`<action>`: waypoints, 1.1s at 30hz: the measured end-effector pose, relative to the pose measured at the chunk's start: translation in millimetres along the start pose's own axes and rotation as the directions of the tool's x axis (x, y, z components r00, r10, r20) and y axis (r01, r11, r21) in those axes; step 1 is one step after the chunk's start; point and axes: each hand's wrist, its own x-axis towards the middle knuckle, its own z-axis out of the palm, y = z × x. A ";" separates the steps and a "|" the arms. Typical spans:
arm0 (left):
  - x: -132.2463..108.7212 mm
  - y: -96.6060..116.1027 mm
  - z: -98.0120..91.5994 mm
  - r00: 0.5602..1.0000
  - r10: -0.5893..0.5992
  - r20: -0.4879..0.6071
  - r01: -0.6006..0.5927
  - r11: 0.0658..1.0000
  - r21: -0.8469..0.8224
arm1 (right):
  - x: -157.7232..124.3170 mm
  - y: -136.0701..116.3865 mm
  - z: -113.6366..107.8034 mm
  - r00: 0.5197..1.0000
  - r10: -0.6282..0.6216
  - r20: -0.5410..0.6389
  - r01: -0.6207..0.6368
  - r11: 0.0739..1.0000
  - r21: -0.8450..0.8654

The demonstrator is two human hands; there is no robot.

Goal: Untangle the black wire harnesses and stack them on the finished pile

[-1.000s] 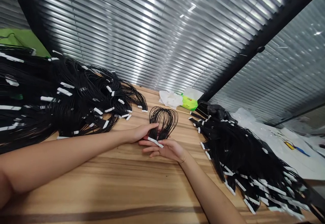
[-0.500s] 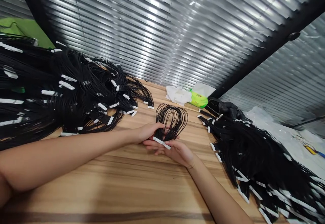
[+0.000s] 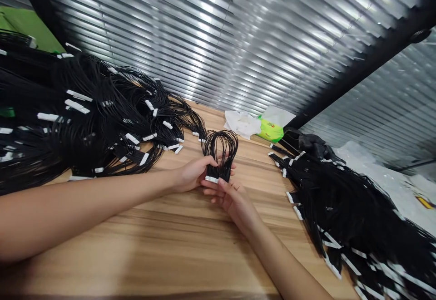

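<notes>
Head view, looking down the wooden table (image 3: 163, 250), gives me one small looped wire bundle (image 3: 220, 148) held upright between both hands, near the table's middle and clear of the big black harness pile (image 3: 85, 123) on the left and the second pile (image 3: 340, 204) on the right. My left hand (image 3: 190, 175) has its fingers curled closed round the bundle's narrow neck, thumb across the front. The right hand (image 3: 233, 199) sits just below, fingers only half curled, thumb and fingertips pinching lightly at the white connector strip (image 3: 211, 179) where the wire ends meet. I judge this to be the gathering and squaring of the loop at its connector end. Any further handling calls for a firm left grip, so the thin strands do not fan out or slip from the strip.
</notes>
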 end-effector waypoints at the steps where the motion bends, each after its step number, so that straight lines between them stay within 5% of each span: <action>1: -0.2 -0.1 -0.7 1.000 -0.004 0.022 0.004 1.000 -0.002 | -0.1 -0.8 -0.3 1.000 0.014 0.006 -0.014 1.000 0.003; 10: -1.3 4.0 9.3 0.997 0.040 -0.061 -0.043 0.998 -0.046 | 0.9 -11.0 -11.5 0.981 0.164 0.103 -0.166 0.986 0.014; 21: 4.0 0.6 3.9 0.991 0.129 -0.048 -0.129 0.992 0.000 | -1.7 -9.8 -7.0 0.993 0.120 -0.008 -0.120 0.993 0.020; 25: 3.5 -0.5 5.8 0.979 0.198 -0.041 -0.198 0.980 0.008 | -4.4 -2.2 2.3 0.991 0.005 -0.135 -0.001 0.999 0.033; 29: -1.6 -3.4 13.2 0.973 0.228 -0.022 -0.227 0.973 0.030 | -8.6 10.1 14.7 0.939 -0.193 -0.286 0.219 0.974 0.060; 33: -6.4 -5.3 17.9 0.961 0.275 -0.038 -0.274 0.961 0.050 | -9.8 16.0 20.3 0.945 -0.217 -0.244 0.261 0.951 0.166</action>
